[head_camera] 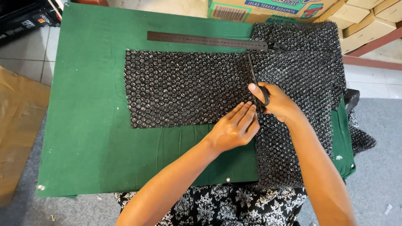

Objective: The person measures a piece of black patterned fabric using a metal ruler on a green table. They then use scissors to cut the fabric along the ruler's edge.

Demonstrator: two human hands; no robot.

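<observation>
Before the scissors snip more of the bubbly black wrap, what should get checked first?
1. Right hand grips the scissors: ok.
2. Left hand presses the bubble wrap flat: ok.
3. Left fingers away from the blades: not ok, they lie close beside the cut.
4. Cut runs straight toward the ruler: ok.
5. Wrap lies flat on the green cloth: ok.
6. Blade sharpness: cannot tell.

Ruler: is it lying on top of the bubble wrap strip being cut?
No. The ruler lies on the green cloth just beyond the bubble wrap's far edge.
</observation>
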